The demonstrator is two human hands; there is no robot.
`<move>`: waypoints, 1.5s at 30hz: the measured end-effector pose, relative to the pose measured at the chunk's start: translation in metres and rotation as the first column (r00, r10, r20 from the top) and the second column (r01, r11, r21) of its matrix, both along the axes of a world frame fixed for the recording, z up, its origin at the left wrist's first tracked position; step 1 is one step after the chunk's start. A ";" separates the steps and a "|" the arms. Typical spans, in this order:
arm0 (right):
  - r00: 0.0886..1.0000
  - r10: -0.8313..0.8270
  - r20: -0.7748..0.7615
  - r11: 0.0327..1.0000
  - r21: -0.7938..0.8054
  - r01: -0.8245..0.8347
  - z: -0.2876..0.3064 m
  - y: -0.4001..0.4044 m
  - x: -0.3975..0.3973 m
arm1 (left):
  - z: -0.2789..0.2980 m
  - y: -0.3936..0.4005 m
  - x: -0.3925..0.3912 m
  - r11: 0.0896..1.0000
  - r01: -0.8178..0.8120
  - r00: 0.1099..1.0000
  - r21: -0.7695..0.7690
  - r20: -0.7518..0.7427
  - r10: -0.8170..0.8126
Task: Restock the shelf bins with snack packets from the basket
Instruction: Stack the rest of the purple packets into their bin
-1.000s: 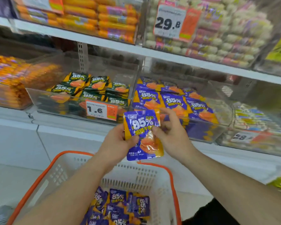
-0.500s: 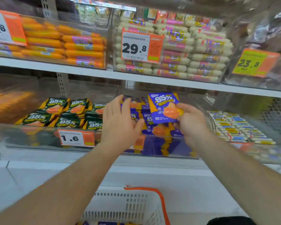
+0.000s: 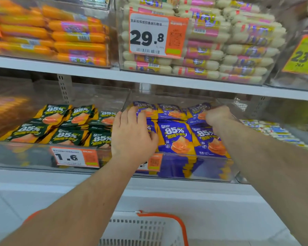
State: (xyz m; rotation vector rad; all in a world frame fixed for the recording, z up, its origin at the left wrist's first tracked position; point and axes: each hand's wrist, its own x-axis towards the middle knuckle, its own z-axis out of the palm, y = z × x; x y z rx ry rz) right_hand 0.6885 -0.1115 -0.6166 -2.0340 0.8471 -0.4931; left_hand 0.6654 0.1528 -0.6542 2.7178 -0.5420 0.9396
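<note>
Purple packets (image 3: 178, 137): stacked in clear bin (image 3: 212, 167), middle shelf.
Left hand (image 3: 133, 135): fingers flat, pressing packets.
Right hand (image 3: 216, 115): pinching rear packet (image 3: 196, 110).
Basket (image 3: 149, 229): below, white, orange rim.

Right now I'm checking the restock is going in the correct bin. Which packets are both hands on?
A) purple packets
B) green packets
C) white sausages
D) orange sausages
A: the left hand lies flat on the purple packets and the right hand reaches among them in the back row; the green packets lie untouched alongside.
</note>
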 end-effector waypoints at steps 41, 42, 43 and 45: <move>0.780 0.609 0.142 0.782 -0.269 -0.562 -0.128 0.286 -0.094 | -0.130 0.128 -0.081 0.892 0.037 0.899 -0.451 -0.374 -0.226; 0.782 0.623 0.022 0.763 -0.237 -0.601 -0.154 0.286 -0.093 | -0.145 0.133 -0.082 0.924 -0.013 0.856 -0.383 -0.481 -0.188; 0.777 0.621 -0.100 0.754 -0.195 -0.628 -0.181 0.286 -0.093 | -0.160 0.138 -0.084 0.956 -0.052 0.800 -0.290 -0.585 -0.134; 0.762 0.578 -0.293 0.777 -0.089 -0.624 -0.231 0.281 -0.094 | -0.185 0.147 -0.084 0.987 -0.082 0.649 -0.138 -0.759 -0.052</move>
